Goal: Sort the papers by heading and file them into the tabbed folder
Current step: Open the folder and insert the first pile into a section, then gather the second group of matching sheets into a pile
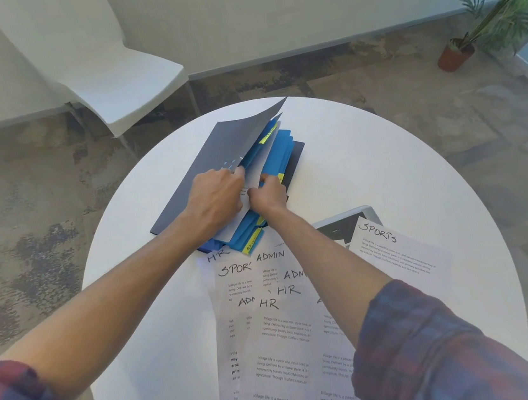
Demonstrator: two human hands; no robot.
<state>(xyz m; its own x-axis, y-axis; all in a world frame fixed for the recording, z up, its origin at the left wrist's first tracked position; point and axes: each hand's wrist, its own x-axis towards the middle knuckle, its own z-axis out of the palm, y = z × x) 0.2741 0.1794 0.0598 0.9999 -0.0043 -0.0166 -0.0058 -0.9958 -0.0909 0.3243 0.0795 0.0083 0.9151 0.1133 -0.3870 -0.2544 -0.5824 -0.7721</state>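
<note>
- On the far half of a round white table (pixel 401 163) lies the tabbed folder (pixel 193 175), its dark cover lifted and curling upward at the far corner, with blue dividers (pixel 278 150) fanned beneath it.
- The left hand (pixel 214 197) rests on the folder's open cover, its fingers curled around the edge of a white sheet (pixel 257 167) that stands between the dividers.
- The right hand (pixel 268 191) is just beside the left, touching the same sheet from the other side; thumb and fingers pinch its near edge (the fingertips themselves are partly hidden by paper).
- Yellow tabs (pixel 250 242) stick out from the dividers at the near end, and others show at the far end; their lettering is too small to read.
- Nearer the person, loose papers (pixel 272 331) overlap in a spread pile, with handwritten headings readable as HR, ADMIN and SPORTS.
- One sheet headed SPORTS (pixel 396 256) lies apart to the right, overlapping a grey tablet-like device (pixel 345 223).
- Both forearms are bare, with plaid sleeves (pixel 433 345) rolled up near the elbows.
- Beyond the table stands a white chair (pixel 114 72) on patterned carpet, and a potted plant (pixel 457 53) sits by the wall at far right.
</note>
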